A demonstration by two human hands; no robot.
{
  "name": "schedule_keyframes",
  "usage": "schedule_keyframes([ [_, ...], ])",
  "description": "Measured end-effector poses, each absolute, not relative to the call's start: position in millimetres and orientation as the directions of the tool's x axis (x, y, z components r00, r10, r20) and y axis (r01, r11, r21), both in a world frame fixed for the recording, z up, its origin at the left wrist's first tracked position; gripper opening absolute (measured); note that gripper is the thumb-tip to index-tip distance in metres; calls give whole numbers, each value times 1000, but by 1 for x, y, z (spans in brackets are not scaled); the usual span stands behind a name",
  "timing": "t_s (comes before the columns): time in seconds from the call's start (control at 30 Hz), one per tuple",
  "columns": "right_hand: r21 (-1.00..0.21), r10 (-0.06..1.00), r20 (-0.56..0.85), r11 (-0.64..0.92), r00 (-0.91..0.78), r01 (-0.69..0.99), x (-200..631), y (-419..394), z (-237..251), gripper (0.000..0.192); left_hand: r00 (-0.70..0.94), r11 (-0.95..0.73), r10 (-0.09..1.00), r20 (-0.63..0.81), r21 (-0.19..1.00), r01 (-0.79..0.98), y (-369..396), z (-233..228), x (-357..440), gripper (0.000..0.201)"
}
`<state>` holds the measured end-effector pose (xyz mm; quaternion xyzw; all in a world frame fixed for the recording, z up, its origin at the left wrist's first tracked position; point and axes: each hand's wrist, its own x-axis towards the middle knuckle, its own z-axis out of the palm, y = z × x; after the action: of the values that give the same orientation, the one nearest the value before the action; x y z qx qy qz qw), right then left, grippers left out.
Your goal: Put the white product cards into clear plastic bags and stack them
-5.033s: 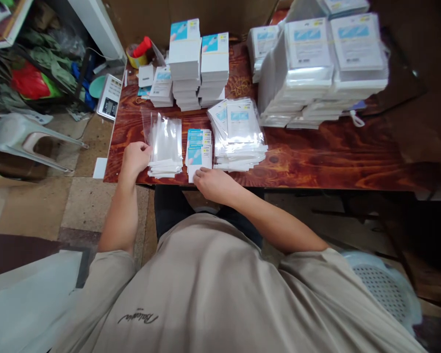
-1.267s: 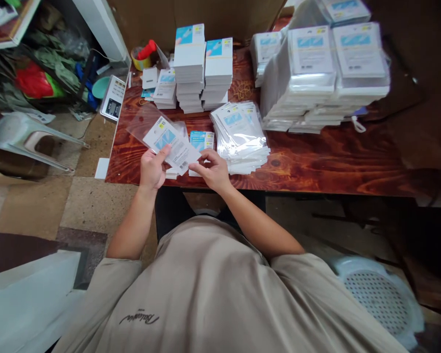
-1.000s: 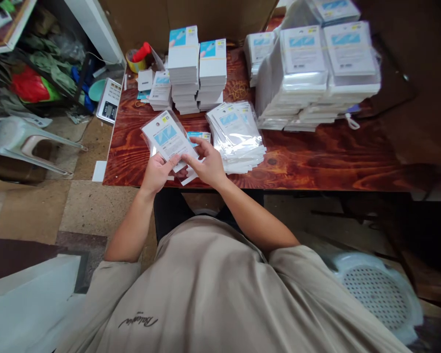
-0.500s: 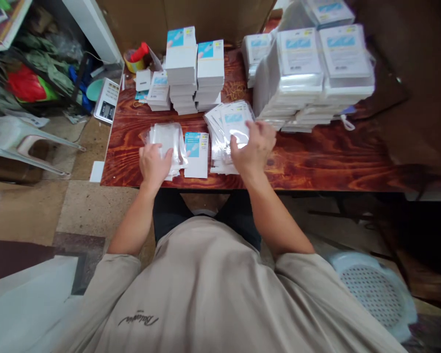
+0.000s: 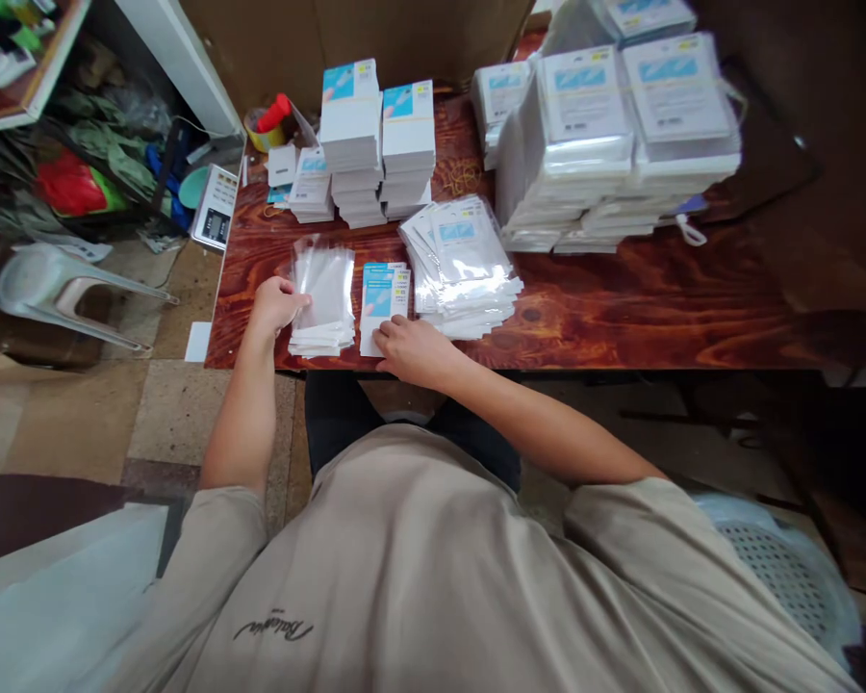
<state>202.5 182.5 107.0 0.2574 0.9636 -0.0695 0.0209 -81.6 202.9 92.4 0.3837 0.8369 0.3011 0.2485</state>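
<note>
My left hand (image 5: 275, 304) is closed at the left edge of a small pile of clear plastic bags (image 5: 324, 298), thumb and forefinger pinching a bag. My right hand (image 5: 417, 348) rests with curled fingers on the lower right part of a short stack of blue and white printed cards (image 5: 384, 294), gripping a card there; its fingertips are partly hidden. Just beyond that hand lies a loose, fanned pile of cards in clear bags (image 5: 469, 260). The bags, cards and bagged pile lie side by side near the front edge of the table.
On the brown wooden table (image 5: 621, 318) stand tall banded stacks of cards (image 5: 353, 125) at the back and high stacks of bagged cards (image 5: 584, 125) at the back right. Rubber bands (image 5: 463, 179) lie between them. A tape roll (image 5: 266, 137) sits at the back left corner.
My right hand has left the bagged pile and moved left onto the printed cards. My left hand has shifted from on top of the bags to their left edge and closed there.
</note>
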Motion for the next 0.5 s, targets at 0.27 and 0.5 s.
schedule_keyframes([
  [0.27, -79, 397, -118, 910, -910, 407, 208, 158, 107, 24, -557, 400, 823, -111, 810, 429, 195, 101, -83, 12],
  [0.5, -220, 588, 157, 804, -794, 552, 224, 164, 102, 28, -558, 224, 803, -209, 974, -42, 194, 114, -69, 8],
])
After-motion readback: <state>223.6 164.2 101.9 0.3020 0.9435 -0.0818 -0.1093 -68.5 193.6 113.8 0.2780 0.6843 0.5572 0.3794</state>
